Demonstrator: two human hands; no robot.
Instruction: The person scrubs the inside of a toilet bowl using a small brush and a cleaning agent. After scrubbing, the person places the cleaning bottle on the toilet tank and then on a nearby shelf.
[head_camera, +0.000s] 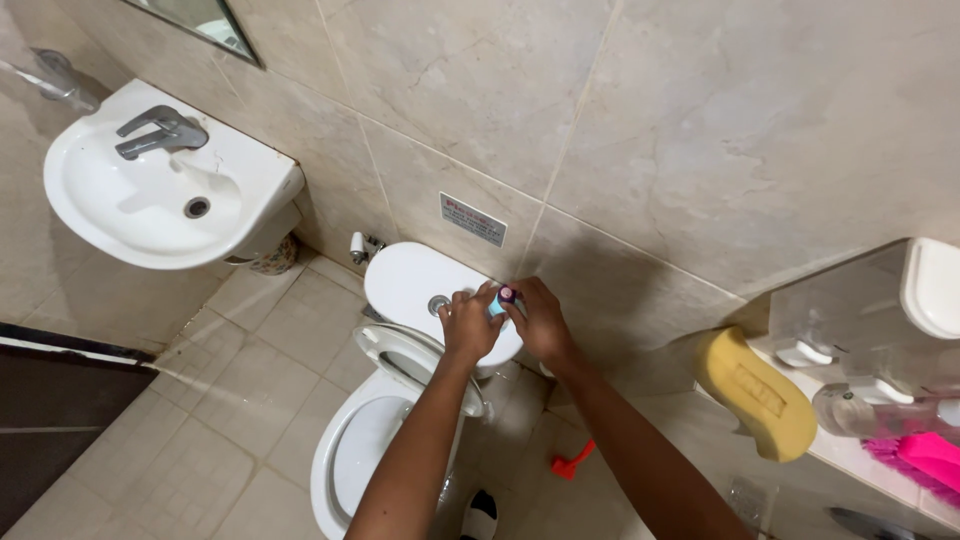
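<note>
Hands meet over the toilet tank (410, 282), seen from the head camera. Left hand (468, 325) and right hand (540, 320) close together on a small bottle (503, 299), pale blue with a dark pink cap. The bottle sits between the two sets of fingers: left fingers (478, 297) curl against it from 9 o'clock, right fingers (522, 296) wrap it from 3 o'clock, and the cap peeks out at 12 o'clock above the knuckles. Both hands are clenched on the bottle; most of its body is hidden behind them, so how it stands cannot be told. The bottle hovers just over the right end of the tank lid, near the round flush button (438, 304), which lies at 9 o'clock from the left hand.

Below the hands, at 7 o'clock, the toilet seat (385, 350) is raised above the bowl (350, 460). A red brush handle (572, 462) lies on the floor at 5 o'clock from the hands. A white sink (150, 190) with a grey tap (158, 130) hangs on the wall at 10 o'clock, well apart. At 3 o'clock, a yellow sponge (758, 395) leans at the edge of a counter (850, 455), beside a white dispenser (930, 288) and a pink brush (925, 455).
</note>
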